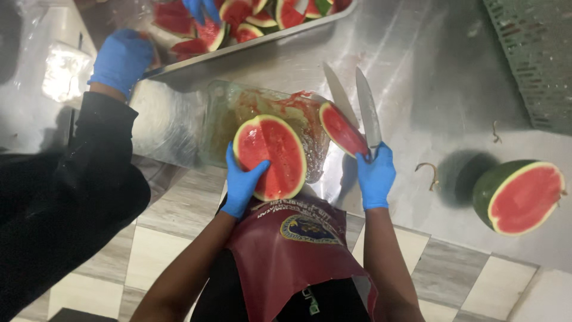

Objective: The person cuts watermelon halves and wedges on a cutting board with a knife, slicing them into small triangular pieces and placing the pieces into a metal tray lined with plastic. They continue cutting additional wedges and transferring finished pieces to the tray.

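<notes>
My left hand (242,180), in a blue glove, holds a watermelon half (276,152) cut-face up at the near edge of a clear cutting board (229,113). My right hand (375,175), also gloved, grips the handle of a long knife (367,107) whose blade points away from me. A cut watermelon slice (341,128) leans just left of the blade, at the board's right end. A second blade shape beside the knife looks like its reflection in the steel.
Another watermelon half (519,195) rests on the steel table (429,71) at right. A metal tray (280,33) of watermelon wedges is at the back, where another person's blue-gloved hand (122,58) and black sleeve reach. A green crate (536,53) is at the top right.
</notes>
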